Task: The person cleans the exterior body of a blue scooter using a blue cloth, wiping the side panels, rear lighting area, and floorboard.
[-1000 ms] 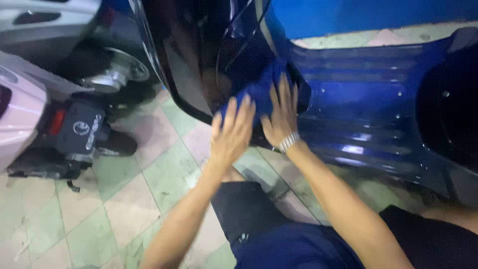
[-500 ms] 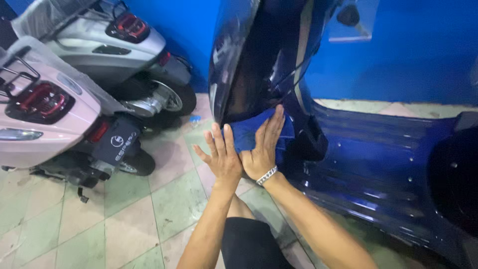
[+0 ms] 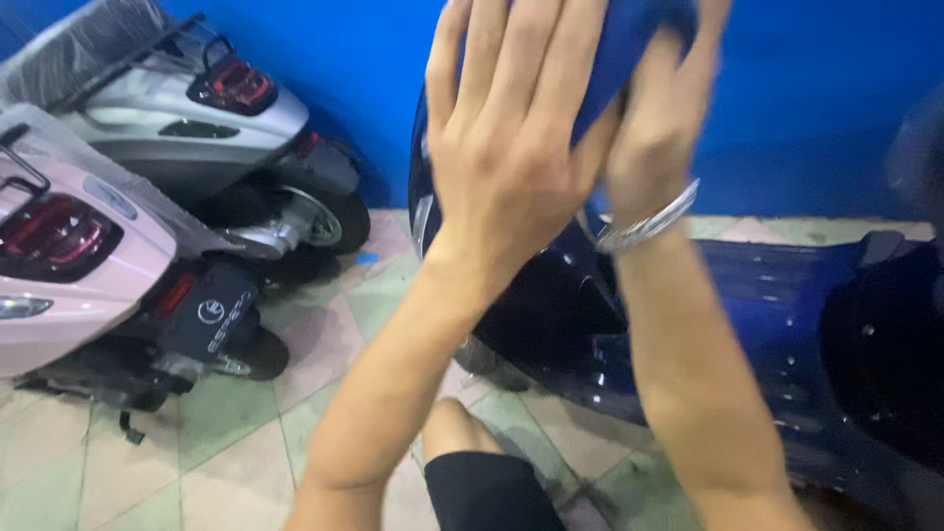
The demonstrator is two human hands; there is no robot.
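**Both hands raised on the blue cloth against the scooter's front**

Your left hand (image 3: 501, 147) is lifted high, palm away from you, fingers straight, close together and pointing up; it lies flat against the blue cloth (image 3: 629, 39) rather than closing round it. Your right hand (image 3: 659, 128), with a silver bracelet (image 3: 644, 226) at the wrist, is blurred beside it and presses the same cloth; you cannot tell whether its fingers pinch the fabric. Both forearms rise steeply from the bottom edge.

The cloth sits bunched at the top of the view, so its long axis is not readable. It lies against the dark blue scooter (image 3: 747, 324), whose footboard runs off to the right. A pink scooter (image 3: 79, 265) and a grey scooter (image 3: 177, 128) stand to the left on the tiled floor (image 3: 226, 442).
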